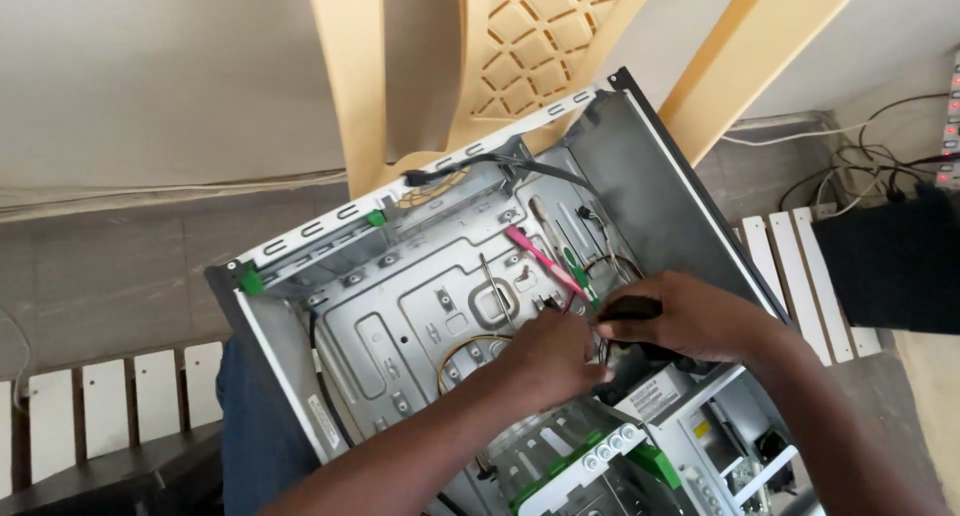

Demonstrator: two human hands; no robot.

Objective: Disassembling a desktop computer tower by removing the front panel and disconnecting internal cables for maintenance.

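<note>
Open grey metal computer case (420, 296), side panel off, lay tilted across person's lap, rear edge against tan plastic chair (520, 36). Both hands met inside case near its front-right corner, beside green-and-white drive cage (590, 466). Right hand (690, 321) closed on small black plug-like part (630, 308) w/ thin cables (605, 351) attached. Left hand (555, 361) curled, fingertips pinching at same cable bundle; exact grip couldn't be told. Pink-handled tool (535, 254) and green-handled tool (578, 272) rested on case floor just behind hands. White slatted bench (110, 396) seen under case, left and right.
</note>
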